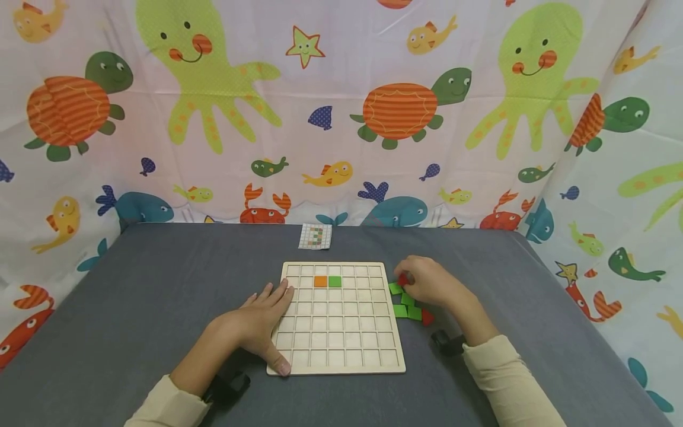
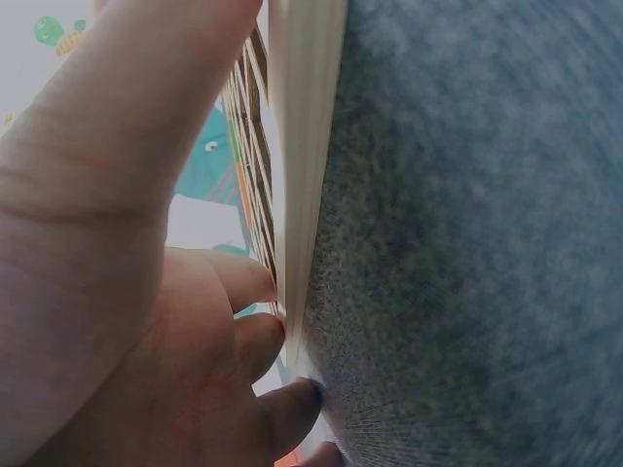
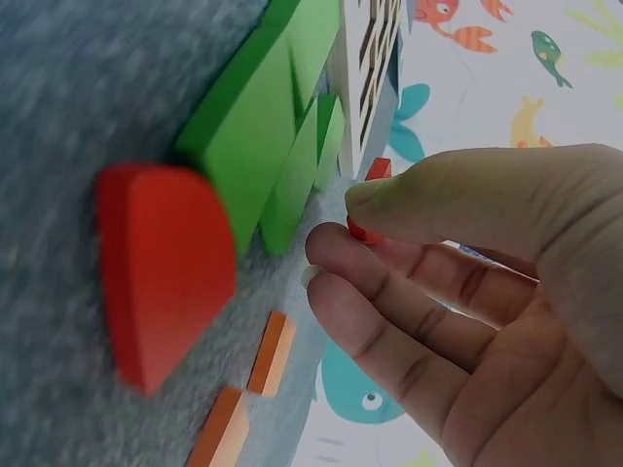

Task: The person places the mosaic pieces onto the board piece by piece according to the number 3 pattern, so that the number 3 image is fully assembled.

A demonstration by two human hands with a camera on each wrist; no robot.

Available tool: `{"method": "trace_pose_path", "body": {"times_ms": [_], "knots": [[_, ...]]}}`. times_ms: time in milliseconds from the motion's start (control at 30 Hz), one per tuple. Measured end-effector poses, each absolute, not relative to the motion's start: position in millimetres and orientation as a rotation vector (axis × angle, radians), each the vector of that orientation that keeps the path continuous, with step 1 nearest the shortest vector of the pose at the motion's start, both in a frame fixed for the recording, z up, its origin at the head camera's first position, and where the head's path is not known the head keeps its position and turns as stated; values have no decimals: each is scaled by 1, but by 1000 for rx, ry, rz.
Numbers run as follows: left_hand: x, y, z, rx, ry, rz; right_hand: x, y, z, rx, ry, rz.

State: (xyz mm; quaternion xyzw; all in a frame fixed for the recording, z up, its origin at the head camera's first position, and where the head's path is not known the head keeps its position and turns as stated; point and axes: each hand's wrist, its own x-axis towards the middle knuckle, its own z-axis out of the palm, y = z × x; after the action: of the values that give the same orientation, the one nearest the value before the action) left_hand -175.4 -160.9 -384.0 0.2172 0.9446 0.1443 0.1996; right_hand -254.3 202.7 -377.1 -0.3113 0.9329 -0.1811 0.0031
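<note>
A wooden grid board (image 1: 341, 323) lies flat on the dark grey cloth. One orange tile (image 1: 320, 281) and one green tile (image 1: 334, 281) sit side by side in its second row. My left hand (image 1: 256, 323) rests spread along the board's left edge, fingertips on the rim and thumb at the near corner. To the right of the board, my right hand (image 1: 429, 281) pinches a small red piece (image 3: 367, 233) between thumb and index finger. Beneath and beside it lie several green tiles (image 3: 243, 126) and another red piece (image 3: 170, 263) with one rounded corner.
Behind the board lies a small printed card (image 1: 315, 236) with a coloured grid pattern. Two orange tiles (image 3: 273, 352) show on the cloth near the right hand, hidden behind it in the head view. A sea-animal curtain (image 1: 341, 118) hangs at the back and sides.
</note>
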Motion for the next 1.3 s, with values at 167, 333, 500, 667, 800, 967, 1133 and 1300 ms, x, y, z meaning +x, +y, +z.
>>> {"method": "trace_pose_path", "body": {"times_ms": [167,333,500,667,800,967,1133,1300], "knots": [[-174,-161,-384,610,2646,415,-256,195,-376,-970,2910,-563],[-175,-160,-384,603,2641,402,-258,187,-375,-989,2893,-564],[-175,-161,-385,602,2640,404,-259,180,-375,-1010,2855,-587],[-176,-160,-385,579,2640,398,-261,173,-377,-1044,2852,-559],[-176,-160,-385,557,2637,387,-263,166,-378,-1030,2845,-543],[-177,-160,-385,558,2640,383,-263,160,-375,-1045,2841,-529],[-177,-160,-385,572,2643,379,-264,155,-376,-1024,2819,-532],[-176,-161,-384,588,2644,388,-265,150,-376,-1043,2811,-518]]}}
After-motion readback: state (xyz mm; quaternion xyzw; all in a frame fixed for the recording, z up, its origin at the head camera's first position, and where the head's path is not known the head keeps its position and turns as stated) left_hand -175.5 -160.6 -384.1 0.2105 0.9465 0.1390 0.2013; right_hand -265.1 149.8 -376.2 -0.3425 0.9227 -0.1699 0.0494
